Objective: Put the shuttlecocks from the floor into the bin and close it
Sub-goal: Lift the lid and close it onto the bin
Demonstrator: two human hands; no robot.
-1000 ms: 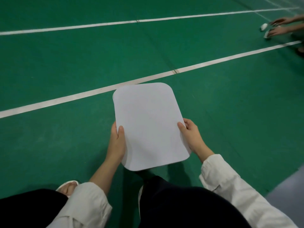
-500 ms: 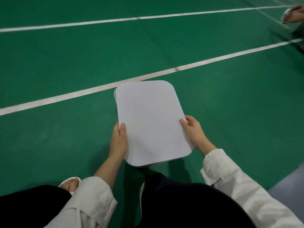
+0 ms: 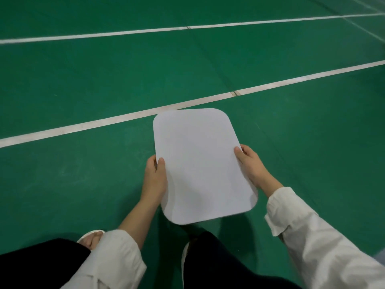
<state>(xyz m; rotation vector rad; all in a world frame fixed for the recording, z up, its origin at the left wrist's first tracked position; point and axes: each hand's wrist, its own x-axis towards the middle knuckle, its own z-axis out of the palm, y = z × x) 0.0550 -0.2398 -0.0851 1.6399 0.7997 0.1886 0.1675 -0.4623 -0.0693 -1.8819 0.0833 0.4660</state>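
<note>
Two hands are holding a white lid [image 3: 200, 163] by its long sides. The left hand [image 3: 155, 180] is gripping the left edge, with the thumb lying on top and the other fingers tucked under. The right hand [image 3: 251, 167] is gripping the right edge the same way. The lid is sitting flat, low over the green floor [image 3: 83, 80], in front of the person's knees and near a white line [image 3: 104, 122]. Whatever is lying under the lid is hidden.

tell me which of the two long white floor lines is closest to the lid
The nearer, diagonal line, passing just beyond the far edge of the white lid. The other line runs well farther away, near the top.
</note>
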